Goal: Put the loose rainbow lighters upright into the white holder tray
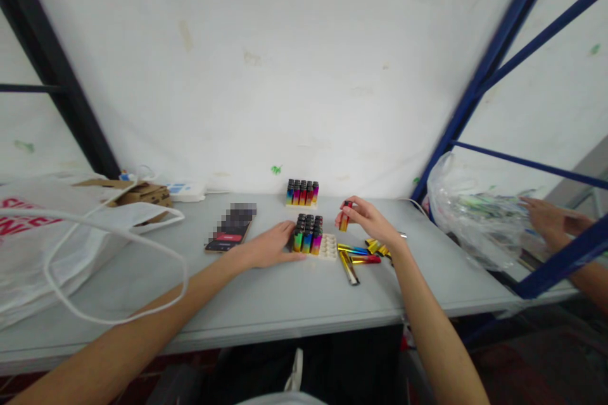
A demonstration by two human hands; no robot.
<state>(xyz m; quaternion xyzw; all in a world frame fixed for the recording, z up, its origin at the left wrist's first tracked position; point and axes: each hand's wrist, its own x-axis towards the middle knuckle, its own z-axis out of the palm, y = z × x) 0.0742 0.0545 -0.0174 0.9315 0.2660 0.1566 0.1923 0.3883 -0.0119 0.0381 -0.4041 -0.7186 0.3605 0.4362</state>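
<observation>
My right hand (363, 215) pinches a gold-and-red lighter (344, 216) with a black top, held upright just above the table. My left hand (273, 245) grips the left side of a white tray (329, 247) with round holes. Several rainbow-coloured metallic lighters (308, 235) with black tops stand in the tray's left part; the holes on its right hold nothing. Right of the tray, loose gold, blue and red lighters (349, 267) lie in a pile, partly behind my right wrist.
Another tray of upright lighters (303, 193) stands by the wall. A phone (231, 228) lies left of my left hand. White bags (57, 240) with a looping cord fill the left side. At right are a blue frame post (468, 101), a clear plastic bag (456, 221) and another person's hands (551, 221).
</observation>
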